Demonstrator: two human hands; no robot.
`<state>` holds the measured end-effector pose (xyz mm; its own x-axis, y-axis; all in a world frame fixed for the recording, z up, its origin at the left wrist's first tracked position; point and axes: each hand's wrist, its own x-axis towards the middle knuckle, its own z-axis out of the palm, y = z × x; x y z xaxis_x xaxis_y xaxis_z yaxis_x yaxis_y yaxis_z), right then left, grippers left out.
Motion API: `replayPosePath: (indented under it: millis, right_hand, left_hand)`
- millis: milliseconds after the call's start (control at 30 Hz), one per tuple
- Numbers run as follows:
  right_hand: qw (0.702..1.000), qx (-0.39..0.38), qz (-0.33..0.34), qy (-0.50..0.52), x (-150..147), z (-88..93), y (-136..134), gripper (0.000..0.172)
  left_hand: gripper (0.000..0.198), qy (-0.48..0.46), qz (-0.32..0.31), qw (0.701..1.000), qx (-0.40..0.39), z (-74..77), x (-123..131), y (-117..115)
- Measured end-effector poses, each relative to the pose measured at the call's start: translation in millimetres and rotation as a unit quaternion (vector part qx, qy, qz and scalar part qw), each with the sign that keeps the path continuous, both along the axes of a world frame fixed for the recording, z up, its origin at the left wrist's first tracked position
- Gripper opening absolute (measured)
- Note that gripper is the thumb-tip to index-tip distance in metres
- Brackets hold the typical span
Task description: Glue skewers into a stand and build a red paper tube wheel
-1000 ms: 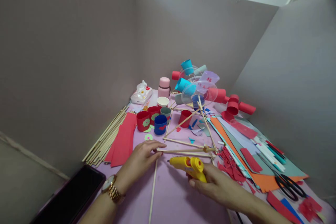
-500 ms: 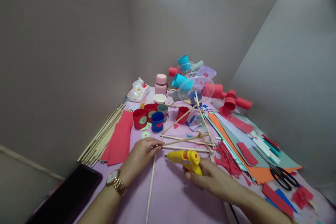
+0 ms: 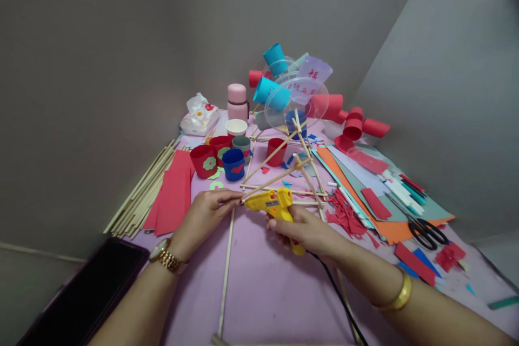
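Observation:
My right hand (image 3: 304, 230) grips a yellow glue gun (image 3: 271, 203) whose nozzle points left at the near corner of a frame of thin wooden sticks (image 3: 284, 173). My left hand (image 3: 203, 213), with a gold watch on its wrist, pinches that corner between its fingertips, right at the nozzle. One stick of the frame is lifted and slants up to the right. A loose stick (image 3: 226, 270) lies on the purple table (image 3: 259, 292) under my hands.
Decorated paper cups (image 3: 223, 159) stand behind my hands, with a pink bottle (image 3: 237, 101) and clear domes (image 3: 295, 100) further back. Bamboo sticks (image 3: 140, 197) and red paper (image 3: 172, 200) lie left. Coloured paper sheets (image 3: 365, 189) and scissors (image 3: 425, 230) lie right. A dark phone (image 3: 89, 294) sits near left. Grey partitions enclose the table.
My right hand has brought the glue gun up and left until its nozzle meets the corner that my left hand pinches. One frame stick has risen. The camera has tilted down.

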<state>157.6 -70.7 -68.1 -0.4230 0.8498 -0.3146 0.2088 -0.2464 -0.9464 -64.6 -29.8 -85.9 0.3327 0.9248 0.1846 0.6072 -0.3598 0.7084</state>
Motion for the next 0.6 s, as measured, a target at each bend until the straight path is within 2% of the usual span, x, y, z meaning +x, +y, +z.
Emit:
replayPosePath:
  millis: [367, 600]
  right_hand:
    - [0.999, -0.021, 0.007, 0.027, -10.0, -0.3, 9.5, 0.012]
    - [0.999, -0.029, 0.001, 0.028, -13.8, 2.2, 12.2, 0.006]
  left_hand:
    - [0.027, 0.001, 0.012, 1.000, 0.020, 0.7, -5.1, 3.0]
    - [0.031, -0.004, 0.028, 1.000, 0.003, -0.7, -7.1, 4.9]
